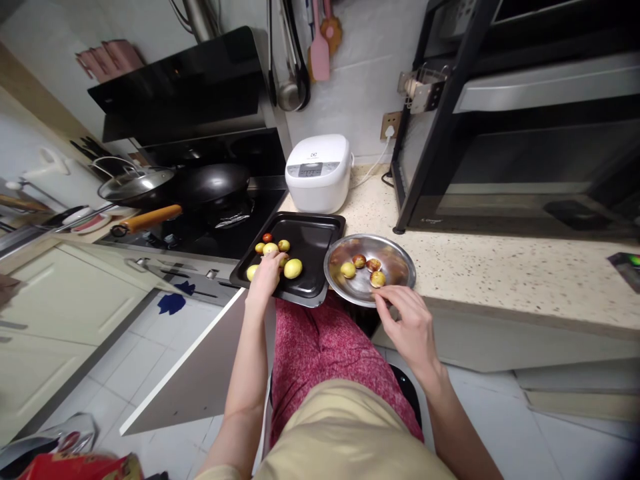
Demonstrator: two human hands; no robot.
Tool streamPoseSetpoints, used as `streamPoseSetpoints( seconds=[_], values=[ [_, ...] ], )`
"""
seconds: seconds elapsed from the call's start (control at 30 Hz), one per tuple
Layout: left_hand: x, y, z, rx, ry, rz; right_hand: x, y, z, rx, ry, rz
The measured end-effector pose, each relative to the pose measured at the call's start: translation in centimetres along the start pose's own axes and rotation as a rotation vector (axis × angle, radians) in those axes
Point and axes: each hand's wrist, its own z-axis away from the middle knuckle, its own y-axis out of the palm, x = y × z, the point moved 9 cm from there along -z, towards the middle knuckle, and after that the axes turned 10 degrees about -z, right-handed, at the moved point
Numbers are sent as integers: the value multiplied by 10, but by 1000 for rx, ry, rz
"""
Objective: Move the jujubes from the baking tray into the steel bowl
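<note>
My left hand (266, 272) is over the black baking tray (315, 233), its fingers curled around a yellow-green jujube (283, 260) that they partly cover. Around it on the tray lie several more, among them a large pale green jujube (293, 269) and a small red one (267, 237). To the right, the steel bowl (345, 250) holds several jujubes, some mottled brown, one mostly yellow-green (348, 270). At the bowl's near rim, the thumb and forefinger of my right hand (407, 320) are pinched together, close to a mottled jujube (378, 279).
Behind the tray stands a white rice cooker (319, 173). A gas stove with a wok (215, 183) and a lidded pan (136, 185) is at the left. A black rack with an oven (525, 173) occupies the right. An open cabinet door (195, 363) juts out below the counter.
</note>
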Motion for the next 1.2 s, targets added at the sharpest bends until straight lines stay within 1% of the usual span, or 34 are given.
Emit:
streamPoseSetpoints(
  seconds=[0.17, 0.23, 0.3, 0.37, 0.43, 0.5, 0.57, 0.63, 0.7, 0.77, 0.83, 1.03, 1.2],
  values=[
    [0, -10, 7, -63, -58, -7, -2, -1, 1, -1, 10, 0],
    [0, -23, 13, -127, -111, 3, -1, -1, 1, -1, 2, 1],
    [-3, -40, 23, -228, -153, 65, -1, -1, 1, -3, -2, 3],
    [-16, -56, 33, -317, -134, 184, 0, -1, 1, -8, -1, 4],
    [-39, -66, 40, -346, -46, 318, 1, 1, 1, -10, -5, 11],
    [-67, -69, 45, -326, 67, 433, 2, 2, 1, -11, -20, 19],
    [-96, -66, 45, -266, 179, 494, 3, 2, 2, -10, -29, 23],
    [-121, -60, 42, -182, 263, 465, 3, 1, 3, -7, -19, 22],
    [-140, -52, 36, -98, 306, 360, 1, -1, 4, -8, -1, 22],
    [-152, -45, 28, -30, 324, 240, 0, -3, 4, -10, 9, 22],
    [-162, -40, 22, 8, 346, 147, 0, -5, 4, -11, 11, 21],
    [-187, -27, 7, 55, 469, 8, 0, -6, 3, -12, 11, 27],
    [-201, -17, -1, 75, 555, -84, -2, -6, 3, -15, 22, 24]
  ],
)
